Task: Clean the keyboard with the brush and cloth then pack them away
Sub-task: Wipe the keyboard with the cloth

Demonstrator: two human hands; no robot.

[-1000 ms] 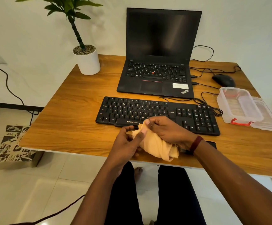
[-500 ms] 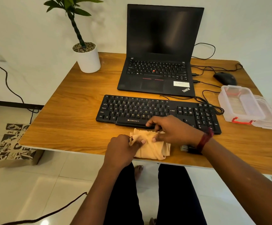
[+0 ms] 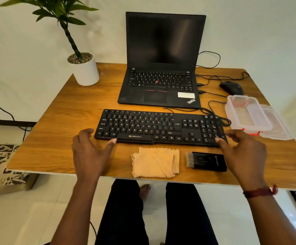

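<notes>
Keyboard (image 3: 159, 129), black and wired, lay across the middle of the wooden worktop (image 3: 55, 138), its long side parallel to the near edge. The left hand (image 3: 90, 152) was at the keyboard's left front corner with fingers spread and a fingertip touching the front rim; the right hand (image 3: 244, 152) was at the right front corner, fingers also spread, holding nothing. The two hands were well apart, one at each end.

Between them, in the strip of worktop between keyboard and near edge, lay a folded beige cloth (image 3: 155, 162), its front fold close to the worktop's edge. Just right of it, not touching, lay a small black brush (image 3: 206, 160) with its bristles pointing left toward the cloth.

Behind the keyboard stood an open laptop (image 3: 161, 85) with a dark screen. A clear plastic box (image 3: 248, 114) sat open near the right edge, its lid (image 3: 276, 126) beside it. A black mouse (image 3: 231, 87) rested in the far right corner, and a potted plant (image 3: 85, 71) in the far left corner. The left side of the worktop was bare wood.
</notes>
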